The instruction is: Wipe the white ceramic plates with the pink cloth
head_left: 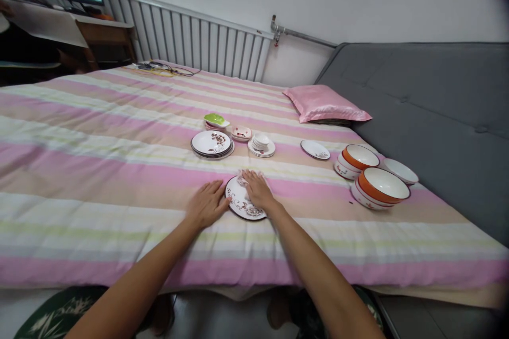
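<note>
A white plate [238,202] with a dark rim and brown flower pattern lies flat on the striped bedsheet in front of me. My right hand [256,189] presses a crumpled pale pink cloth [242,178] onto the plate's upper right part, the palm covering much of the cloth. At the plate's left edge, my left hand [207,203] rests flat with fingers spread, its thumb touching the rim. Just beyond the hands stands a stack of similar plates [211,143]. Another patterned plate [315,149] lies alone to the right.
Behind are a green leaf-shaped dish [215,119], a pink oval dish [241,133] and small white bowls [261,140] on saucers. Orange and white bowls [382,185] are stacked at right, near the grey headboard [421,100]. A pink pillow [324,102] and cables [167,68] lie farther back.
</note>
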`<action>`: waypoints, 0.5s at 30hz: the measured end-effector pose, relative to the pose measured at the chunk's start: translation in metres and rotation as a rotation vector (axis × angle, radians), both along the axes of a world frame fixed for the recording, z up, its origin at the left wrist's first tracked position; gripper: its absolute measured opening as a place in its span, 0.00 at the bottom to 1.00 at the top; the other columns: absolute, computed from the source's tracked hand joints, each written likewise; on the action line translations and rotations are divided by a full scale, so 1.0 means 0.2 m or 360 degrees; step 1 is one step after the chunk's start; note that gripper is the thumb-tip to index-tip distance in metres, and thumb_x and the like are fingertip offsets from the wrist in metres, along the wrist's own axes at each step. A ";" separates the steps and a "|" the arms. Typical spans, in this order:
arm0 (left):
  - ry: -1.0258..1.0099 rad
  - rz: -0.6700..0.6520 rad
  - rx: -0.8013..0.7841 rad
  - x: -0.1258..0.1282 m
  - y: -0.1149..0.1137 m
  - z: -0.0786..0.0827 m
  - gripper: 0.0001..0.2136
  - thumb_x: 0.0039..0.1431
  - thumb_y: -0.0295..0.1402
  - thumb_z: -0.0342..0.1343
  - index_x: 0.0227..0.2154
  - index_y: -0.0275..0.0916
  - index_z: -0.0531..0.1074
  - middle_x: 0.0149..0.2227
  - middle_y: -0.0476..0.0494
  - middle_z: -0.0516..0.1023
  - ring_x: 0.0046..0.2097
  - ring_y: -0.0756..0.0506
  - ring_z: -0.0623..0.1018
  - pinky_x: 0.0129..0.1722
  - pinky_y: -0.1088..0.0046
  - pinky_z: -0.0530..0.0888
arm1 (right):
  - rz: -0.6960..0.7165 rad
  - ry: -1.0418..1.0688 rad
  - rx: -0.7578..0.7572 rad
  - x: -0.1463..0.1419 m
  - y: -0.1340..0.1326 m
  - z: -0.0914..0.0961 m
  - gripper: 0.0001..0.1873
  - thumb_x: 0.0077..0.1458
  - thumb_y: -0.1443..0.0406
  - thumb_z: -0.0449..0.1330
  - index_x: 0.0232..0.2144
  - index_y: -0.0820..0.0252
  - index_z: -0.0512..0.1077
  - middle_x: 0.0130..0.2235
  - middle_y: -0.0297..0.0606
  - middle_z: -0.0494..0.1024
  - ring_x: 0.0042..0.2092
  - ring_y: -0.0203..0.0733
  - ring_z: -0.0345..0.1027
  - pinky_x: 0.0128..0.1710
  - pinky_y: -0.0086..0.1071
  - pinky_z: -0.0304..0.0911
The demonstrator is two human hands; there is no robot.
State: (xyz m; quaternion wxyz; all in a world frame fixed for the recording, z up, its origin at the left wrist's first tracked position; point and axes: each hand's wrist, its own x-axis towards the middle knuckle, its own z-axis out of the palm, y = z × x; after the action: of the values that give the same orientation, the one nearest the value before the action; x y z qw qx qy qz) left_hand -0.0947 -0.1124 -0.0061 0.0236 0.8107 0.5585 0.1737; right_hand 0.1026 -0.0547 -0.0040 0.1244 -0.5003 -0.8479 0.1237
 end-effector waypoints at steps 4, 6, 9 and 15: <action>-0.0009 -0.0016 0.0005 0.00 -0.01 0.01 0.24 0.60 0.45 0.40 0.54 0.36 0.64 0.57 0.35 0.66 0.59 0.39 0.63 0.59 0.58 0.54 | 0.0154 0.0124 0.0050 -0.18 0.01 0.01 0.24 0.63 0.64 0.38 0.60 0.59 0.55 0.63 0.39 0.54 0.64 0.39 0.42 0.62 0.43 0.35; -0.0002 -0.0032 0.0007 0.00 -0.01 0.01 0.22 0.60 0.42 0.42 0.52 0.36 0.66 0.55 0.35 0.68 0.58 0.39 0.64 0.58 0.58 0.54 | 0.0264 0.0171 0.0066 -0.26 -0.01 0.02 0.23 0.63 0.62 0.38 0.58 0.57 0.57 0.62 0.37 0.57 0.63 0.37 0.45 0.62 0.41 0.36; 0.0021 -0.0051 0.0009 0.01 -0.01 0.03 0.20 0.60 0.38 0.42 0.49 0.34 0.69 0.52 0.34 0.71 0.55 0.39 0.66 0.57 0.58 0.55 | 0.0373 0.0209 0.0080 -0.32 -0.05 0.03 0.23 0.64 0.62 0.38 0.58 0.56 0.58 0.61 0.34 0.59 0.62 0.33 0.47 0.63 0.38 0.34; 0.0048 -0.0057 0.0003 0.00 -0.02 0.03 0.21 0.61 0.41 0.41 0.50 0.36 0.68 0.54 0.35 0.69 0.56 0.40 0.65 0.58 0.59 0.55 | 0.0318 0.0150 0.0094 -0.25 -0.04 0.05 0.23 0.63 0.64 0.39 0.58 0.57 0.57 0.61 0.34 0.60 0.61 0.35 0.49 0.62 0.39 0.33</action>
State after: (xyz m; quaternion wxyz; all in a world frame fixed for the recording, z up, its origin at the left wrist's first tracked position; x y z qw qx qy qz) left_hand -0.0951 -0.1154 0.0005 0.0174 0.8231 0.5442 0.1615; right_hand 0.0520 -0.0619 0.0052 0.1658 -0.4030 -0.8900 0.1339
